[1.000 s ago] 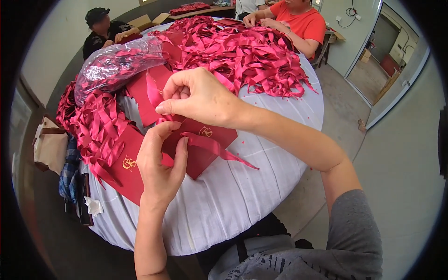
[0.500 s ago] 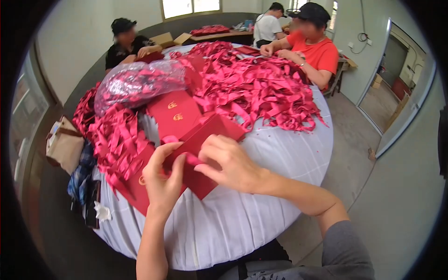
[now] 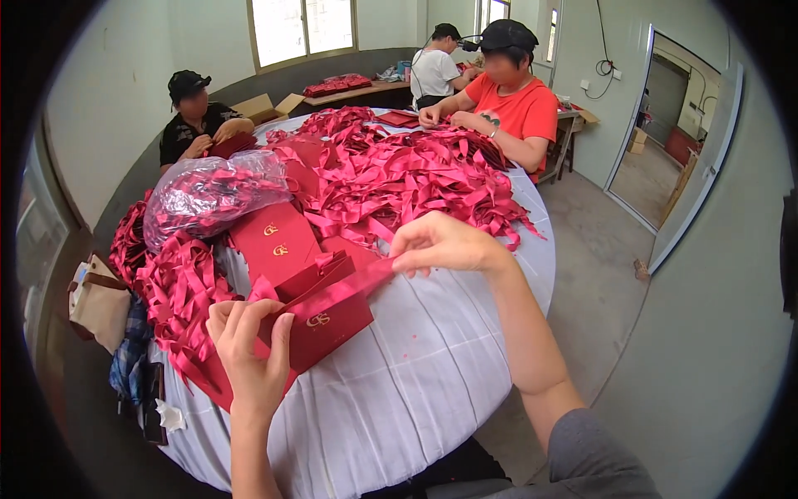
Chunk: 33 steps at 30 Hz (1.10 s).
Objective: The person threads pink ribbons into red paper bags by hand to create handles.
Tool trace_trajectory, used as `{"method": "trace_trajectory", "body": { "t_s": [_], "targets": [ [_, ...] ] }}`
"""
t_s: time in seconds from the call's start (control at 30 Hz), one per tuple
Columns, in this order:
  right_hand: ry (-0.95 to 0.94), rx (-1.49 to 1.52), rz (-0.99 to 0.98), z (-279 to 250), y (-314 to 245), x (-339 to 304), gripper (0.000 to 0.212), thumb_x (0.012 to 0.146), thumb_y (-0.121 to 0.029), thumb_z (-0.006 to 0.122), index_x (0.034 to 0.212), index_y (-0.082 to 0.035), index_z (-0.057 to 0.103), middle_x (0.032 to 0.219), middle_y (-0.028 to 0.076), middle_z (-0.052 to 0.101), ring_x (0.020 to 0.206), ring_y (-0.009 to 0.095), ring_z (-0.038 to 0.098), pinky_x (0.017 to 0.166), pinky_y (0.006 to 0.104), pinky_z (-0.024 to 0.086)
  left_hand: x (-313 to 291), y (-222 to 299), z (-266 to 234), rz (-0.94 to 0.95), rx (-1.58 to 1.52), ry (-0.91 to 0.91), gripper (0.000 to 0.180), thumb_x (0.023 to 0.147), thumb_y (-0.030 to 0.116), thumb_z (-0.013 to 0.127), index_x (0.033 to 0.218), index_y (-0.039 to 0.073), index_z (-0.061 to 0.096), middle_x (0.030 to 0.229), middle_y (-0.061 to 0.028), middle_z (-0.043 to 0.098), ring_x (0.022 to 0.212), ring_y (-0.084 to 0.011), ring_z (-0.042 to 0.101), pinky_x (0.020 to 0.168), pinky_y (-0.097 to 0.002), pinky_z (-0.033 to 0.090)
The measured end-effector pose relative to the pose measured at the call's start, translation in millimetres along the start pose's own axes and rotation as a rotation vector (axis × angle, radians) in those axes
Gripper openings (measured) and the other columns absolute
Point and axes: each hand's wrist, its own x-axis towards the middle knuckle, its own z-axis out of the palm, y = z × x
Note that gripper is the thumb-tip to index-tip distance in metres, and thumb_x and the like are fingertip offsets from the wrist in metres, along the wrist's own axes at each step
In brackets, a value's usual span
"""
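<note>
A wide red ribbon (image 3: 347, 290) stretches taut and slanting between my two hands. At its right end my right hand (image 3: 449, 244) pinches it between thumb and fingertips, lifted above the table. My left hand (image 3: 248, 349) has its fingers bent round the ribbon's other end, at the left corner of a red paper bag (image 3: 337, 323) with a gold emblem. The ribbon crosses in front of the bag's upper part. Just beyond lie flat red bags (image 3: 274, 233) with gold emblems. The left fingertips are partly hidden by the hand itself.
A large heap of red ribbons (image 3: 416, 179) covers the far side of the round, white-clothed table (image 3: 432, 391). A clear plastic sack (image 3: 212, 187) stands left of it, near more ribbons (image 3: 187, 291). Co-workers (image 3: 515, 121) sit or stand beyond. A phone-like dark object (image 3: 154, 391) lies at the left edge.
My right hand has moved up and right, away from the left, drawing the ribbon out straight. The bag now shows its emblem side. The whole view has shifted.
</note>
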Motion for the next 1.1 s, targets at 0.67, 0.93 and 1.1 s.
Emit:
{"method": "trace_trajectory", "body": {
  "t_s": [0.67, 0.93, 1.1],
  "targets": [
    [0.181, 0.737, -0.627, 39.4, -16.1, 11.8, 0.031, 0.098, -0.027, 0.047, 0.096, 0.0, 0.062, 0.087, 0.012, 0.066, 0.08, 0.019, 0.065, 0.075, 0.0326, 0.053, 56.4, -6.5, 17.6, -0.035, -0.158, -0.458, 0.01, 0.086, 0.003, 0.056, 0.091, -0.005, 0.057, 0.075, -0.0168, 0.06, 0.071, -0.0268, 0.061, 0.067, -0.0317, 0.046],
    [0.099, 0.212, -0.135, 75.4, 1.4, 21.8, 0.034, 0.099, -0.027, 0.046, 0.089, 0.001, 0.062, 0.06, 0.001, 0.054, 0.054, 0.008, 0.052, 0.054, 0.0211, 0.044, 56.0, -22.5, 30.2, -0.214, -0.359, -0.515, 0.014, 0.089, 0.005, 0.057, 0.094, -0.008, 0.059, 0.077, -0.0059, 0.062, 0.075, -0.0074, 0.056, 0.071, -0.0232, 0.046],
    [0.201, 0.015, -0.072, 87.1, 4.2, 27.2, 0.03, 0.096, -0.02, 0.049, 0.075, 0.001, 0.059, 0.053, 0.001, 0.052, 0.049, 0.006, 0.049, 0.047, 0.0237, 0.038, 54.4, -30.8, 28.0, -0.246, -0.432, -0.526, 0.014, 0.091, 0.005, 0.056, 0.095, -0.008, 0.061, 0.079, -0.0014, 0.062, 0.078, -0.0047, 0.054, 0.073, -0.0208, 0.046]
  ]
}}
